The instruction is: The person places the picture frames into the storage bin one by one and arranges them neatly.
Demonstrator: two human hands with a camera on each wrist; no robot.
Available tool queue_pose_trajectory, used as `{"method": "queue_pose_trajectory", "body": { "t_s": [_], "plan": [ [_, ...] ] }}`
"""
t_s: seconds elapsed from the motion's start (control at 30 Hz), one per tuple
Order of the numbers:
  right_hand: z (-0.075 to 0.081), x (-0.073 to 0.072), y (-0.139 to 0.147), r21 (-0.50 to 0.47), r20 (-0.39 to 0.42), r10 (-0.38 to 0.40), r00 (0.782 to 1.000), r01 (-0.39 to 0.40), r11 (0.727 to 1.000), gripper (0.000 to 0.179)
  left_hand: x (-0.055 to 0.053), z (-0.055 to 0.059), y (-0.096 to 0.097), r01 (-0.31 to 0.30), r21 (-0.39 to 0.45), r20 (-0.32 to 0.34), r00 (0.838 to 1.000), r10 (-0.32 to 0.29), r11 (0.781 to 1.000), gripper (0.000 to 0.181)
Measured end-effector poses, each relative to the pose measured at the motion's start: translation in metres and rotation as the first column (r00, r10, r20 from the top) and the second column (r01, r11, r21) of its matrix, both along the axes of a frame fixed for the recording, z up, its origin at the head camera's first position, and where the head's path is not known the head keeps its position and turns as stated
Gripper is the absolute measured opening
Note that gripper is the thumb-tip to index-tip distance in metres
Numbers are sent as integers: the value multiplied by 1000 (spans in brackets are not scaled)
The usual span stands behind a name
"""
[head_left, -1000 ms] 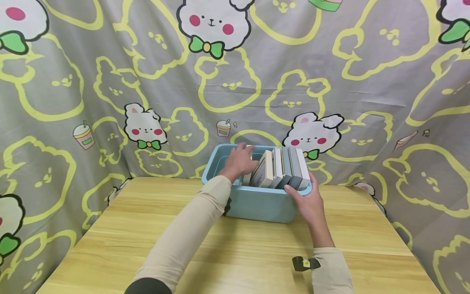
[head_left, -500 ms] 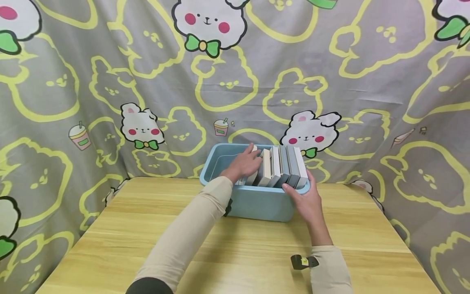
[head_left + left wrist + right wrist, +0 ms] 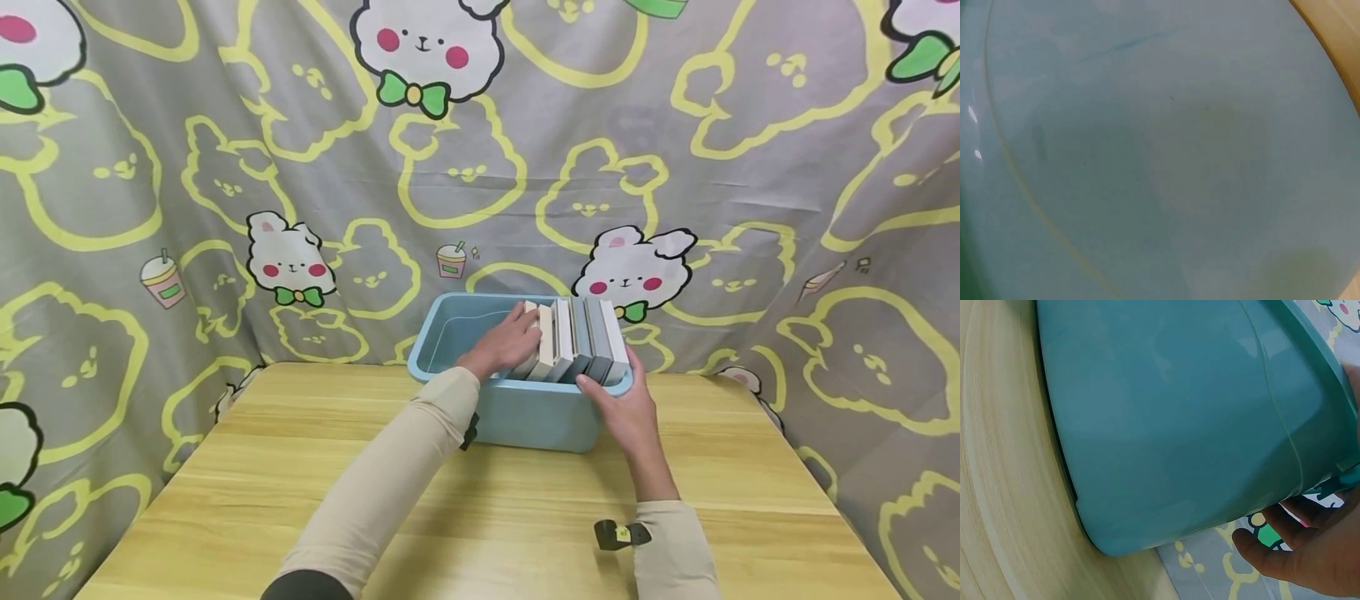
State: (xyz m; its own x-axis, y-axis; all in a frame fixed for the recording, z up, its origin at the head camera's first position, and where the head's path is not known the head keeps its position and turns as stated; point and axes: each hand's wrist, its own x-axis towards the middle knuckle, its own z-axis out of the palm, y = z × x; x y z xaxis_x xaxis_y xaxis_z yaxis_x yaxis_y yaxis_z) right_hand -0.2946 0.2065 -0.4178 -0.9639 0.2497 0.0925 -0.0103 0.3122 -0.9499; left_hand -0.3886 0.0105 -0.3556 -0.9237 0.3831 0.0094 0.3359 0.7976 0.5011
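A light blue plastic bin point(image 3: 540, 421) stands at the table's back edge. Several books point(image 3: 596, 354) with white, cream and grey covers are lined up on edge in its right half. My left hand point(image 3: 504, 343) reaches inside, fingers lying over the tops of the leftmost cream books point(image 3: 547, 362); its thumb is hidden. At the front right corner my right hand point(image 3: 628, 410) grips the rim, thumb on top. In the right wrist view, its fingers point(image 3: 1266, 553) bend around the bin's outer side point(image 3: 1172, 425). Only the bin's blue wall point(image 3: 1147, 156) fills the left wrist view.
The bin stands on a light wood table point(image 3: 540, 517). A grey curtain point(image 3: 345, 183) with bear and rabbit prints hangs close behind it and along both sides. A black strap device point(image 3: 621, 535) is worn on the right wrist.
My left hand has moved right inside the bin. The leaning leftmost books now stand closer against the row. My right hand keeps its place on the rim.
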Motion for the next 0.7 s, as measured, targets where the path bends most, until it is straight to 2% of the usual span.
{"method": "queue_pose_trajectory", "body": {
  "t_s": [0.2,0.33,0.47,0.6,0.7],
  "plan": [
    [0,1,4,9,14,-12,1000,12,1000,103,0,3,-4,0,-3,-31,1000,0,1000,59],
    [-1,0,7,5,23,-13,1000,13,1000,103,-5,9,-14,-62,-30,-112,992,58,998,58],
    [-3,0,10,4,26,-13,1000,13,1000,103,-13,15,-27,-163,-117,-222,966,134,980,60],
    [-6,1,12,1,36,-11,999,11,1000,104,-22,22,-46,-261,-238,-332,927,174,936,66],
    [-7,0,14,-1,37,-9,999,10,1000,104,-27,27,-63,-314,-280,-381,904,195,907,71]
  ]
}}
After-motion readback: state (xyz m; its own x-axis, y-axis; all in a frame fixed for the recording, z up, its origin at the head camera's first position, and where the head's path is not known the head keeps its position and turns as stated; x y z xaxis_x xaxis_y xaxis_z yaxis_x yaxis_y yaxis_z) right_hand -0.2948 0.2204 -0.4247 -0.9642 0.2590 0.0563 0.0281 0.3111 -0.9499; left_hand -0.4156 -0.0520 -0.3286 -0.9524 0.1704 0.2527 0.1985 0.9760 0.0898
